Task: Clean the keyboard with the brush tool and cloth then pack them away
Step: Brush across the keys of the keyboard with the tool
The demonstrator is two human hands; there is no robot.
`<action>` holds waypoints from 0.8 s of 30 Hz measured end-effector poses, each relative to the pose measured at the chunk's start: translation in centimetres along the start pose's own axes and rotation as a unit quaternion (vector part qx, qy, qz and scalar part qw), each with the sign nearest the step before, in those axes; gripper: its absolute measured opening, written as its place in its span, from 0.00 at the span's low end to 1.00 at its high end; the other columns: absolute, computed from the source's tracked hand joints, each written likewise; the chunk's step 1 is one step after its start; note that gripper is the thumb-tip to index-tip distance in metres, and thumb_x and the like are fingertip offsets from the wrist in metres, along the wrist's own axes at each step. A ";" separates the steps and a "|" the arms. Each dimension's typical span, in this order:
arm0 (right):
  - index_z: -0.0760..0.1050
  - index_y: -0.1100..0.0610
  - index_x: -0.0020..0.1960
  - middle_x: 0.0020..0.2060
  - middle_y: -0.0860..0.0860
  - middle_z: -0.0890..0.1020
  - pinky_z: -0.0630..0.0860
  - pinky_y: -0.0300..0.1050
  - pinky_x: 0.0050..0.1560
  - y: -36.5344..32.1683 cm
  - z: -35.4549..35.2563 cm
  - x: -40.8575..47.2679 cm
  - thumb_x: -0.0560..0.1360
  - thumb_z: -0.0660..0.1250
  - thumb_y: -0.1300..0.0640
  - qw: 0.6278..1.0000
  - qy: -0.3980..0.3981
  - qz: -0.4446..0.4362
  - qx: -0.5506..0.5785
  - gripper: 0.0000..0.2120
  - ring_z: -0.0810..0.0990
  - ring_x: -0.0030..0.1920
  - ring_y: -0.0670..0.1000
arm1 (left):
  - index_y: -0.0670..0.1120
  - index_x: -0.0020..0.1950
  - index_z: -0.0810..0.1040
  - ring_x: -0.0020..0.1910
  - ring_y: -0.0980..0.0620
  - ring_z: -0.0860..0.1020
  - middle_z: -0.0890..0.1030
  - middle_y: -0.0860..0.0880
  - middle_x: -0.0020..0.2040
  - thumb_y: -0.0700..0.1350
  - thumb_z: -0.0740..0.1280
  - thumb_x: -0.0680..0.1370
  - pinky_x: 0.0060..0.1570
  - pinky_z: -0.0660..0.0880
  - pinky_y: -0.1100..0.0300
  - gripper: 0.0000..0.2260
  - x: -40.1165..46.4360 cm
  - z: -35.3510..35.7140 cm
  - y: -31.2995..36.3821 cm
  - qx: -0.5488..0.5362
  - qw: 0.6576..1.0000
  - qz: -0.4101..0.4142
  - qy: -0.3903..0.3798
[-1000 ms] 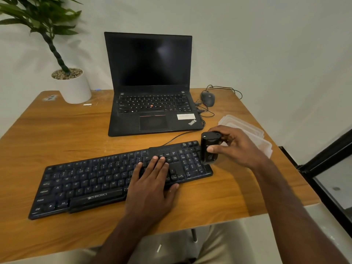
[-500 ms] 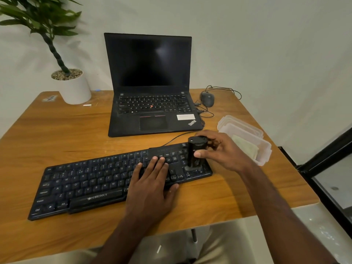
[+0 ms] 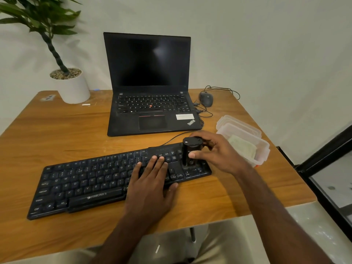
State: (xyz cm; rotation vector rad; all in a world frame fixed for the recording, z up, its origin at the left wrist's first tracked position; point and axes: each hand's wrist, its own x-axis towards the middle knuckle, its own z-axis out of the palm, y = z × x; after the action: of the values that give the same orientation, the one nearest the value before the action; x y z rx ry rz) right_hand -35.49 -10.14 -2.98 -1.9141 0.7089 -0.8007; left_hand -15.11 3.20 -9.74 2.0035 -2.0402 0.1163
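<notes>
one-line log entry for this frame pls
phase: brushing | right hand: holds brush tool upright on numpad | left hand: flat on keyboard | cloth: in container

**Black gear on honey-brown wood**

My keyboard (image 3: 106,180) is black with white lettering, and the brush tool (image 3: 190,153) I grip is black too. The table (image 3: 57,134) is warm orange-brown with streaky grain. The cloth (image 3: 242,147) is pale green inside a clear container (image 3: 263,149). The laptop (image 3: 150,82) is black; the pot (image 3: 73,88) is white.
</notes>
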 end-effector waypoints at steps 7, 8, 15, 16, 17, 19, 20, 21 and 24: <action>0.81 0.56 0.59 0.50 0.51 0.84 0.79 0.48 0.51 0.0 -4.7 -1.6 0.73 0.75 0.61 0.999 0.040 -0.003 -0.035 0.15 0.81 0.51 0.57 | 0.47 0.73 0.73 0.75 0.50 0.66 0.71 0.48 0.74 0.66 0.53 0.79 0.72 0.53 0.45 0.31 0.1 0.3 -0.1 0.004 1.000 -0.001 -0.006; 0.81 0.57 0.59 0.50 0.52 0.84 0.79 0.53 0.52 0.0 -4.6 -1.6 0.73 0.75 0.62 0.998 0.051 -0.010 -0.028 0.15 0.81 0.51 0.59 | 0.47 0.73 0.72 0.75 0.50 0.65 0.71 0.48 0.74 0.66 0.53 0.79 0.72 0.53 0.45 0.31 0.1 0.3 0.0 0.004 1.000 0.000 -0.005; 0.81 0.58 0.60 0.51 0.53 0.84 0.78 0.54 0.52 0.9 -3.0 -1.6 0.73 0.75 0.61 0.999 0.045 -0.011 -0.028 0.16 0.81 0.51 0.59 | 0.47 0.73 0.72 0.76 0.50 0.65 0.71 0.48 0.74 0.66 0.53 0.79 0.73 0.55 0.44 0.31 0.0 0.2 -0.1 -0.002 1.000 -0.004 -0.005; 0.81 0.56 0.60 0.51 0.52 0.84 0.78 0.56 0.52 0.9 -3.7 -1.7 0.73 0.75 0.60 0.998 0.050 -0.006 -0.037 0.16 0.82 0.51 0.58 | 0.47 0.73 0.72 0.76 0.50 0.65 0.71 0.48 0.74 0.66 0.53 0.79 0.73 0.54 0.44 0.31 0.0 0.2 -0.1 0.000 1.000 -0.002 -0.004; 0.81 0.55 0.59 0.51 0.51 0.84 0.79 0.58 0.53 0.9 -4.3 -1.7 0.73 0.75 0.60 0.998 0.056 -0.006 -0.043 0.16 0.82 0.51 0.57 | 0.47 0.73 0.72 0.75 0.50 0.65 0.71 0.48 0.74 0.66 0.53 0.79 0.72 0.53 0.44 0.31 0.0 0.2 0.0 0.000 1.000 -0.001 -0.004; 0.81 0.55 0.59 0.51 0.51 0.84 0.78 0.61 0.54 0.8 -4.5 -1.6 0.73 0.75 0.61 0.997 0.066 -0.017 -0.041 0.15 0.82 0.52 0.58 | 0.46 0.72 0.73 0.75 0.49 0.66 0.72 0.47 0.74 0.65 0.53 0.78 0.72 0.54 0.44 0.31 0.0 0.2 0.0 0.000 1.000 -0.001 0.000; 0.81 0.57 0.59 0.51 0.52 0.84 0.78 0.61 0.54 0.7 -4.0 -1.5 0.73 0.75 0.62 0.997 0.065 -0.022 -0.032 0.15 0.82 0.53 0.59 | 0.46 0.72 0.73 0.75 0.49 0.66 0.72 0.47 0.73 0.65 0.53 0.78 0.72 0.54 0.44 0.31 0.0 0.2 0.0 0.000 1.000 -0.002 0.002; 0.81 0.59 0.60 0.51 0.53 0.84 0.79 0.60 0.54 0.7 -3.3 -1.4 0.73 0.75 0.62 0.998 0.059 -0.025 -0.024 0.15 0.82 0.53 0.60 | 0.46 0.72 0.73 0.75 0.49 0.66 0.72 0.47 0.74 0.65 0.53 0.78 0.72 0.54 0.44 0.32 0.0 0.2 0.0 -0.002 1.000 -0.003 0.000; 0.80 0.60 0.60 0.51 0.53 0.85 0.79 0.51 0.51 0.9 -2.0 -1.3 0.73 0.75 0.63 0.999 0.042 -0.020 -0.016 0.16 0.82 0.52 0.57 | 0.47 0.73 0.72 0.76 0.49 0.65 0.71 0.48 0.74 0.66 0.52 0.78 0.73 0.58 0.41 0.32 0.1 0.2 0.0 -0.004 1.000 -0.006 -0.005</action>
State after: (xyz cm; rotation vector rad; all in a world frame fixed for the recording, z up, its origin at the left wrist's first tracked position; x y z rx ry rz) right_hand -37.96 -10.63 -3.38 -1.9372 0.7402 -0.9046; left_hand -15.17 3.07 -9.95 2.0156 -2.0302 0.0962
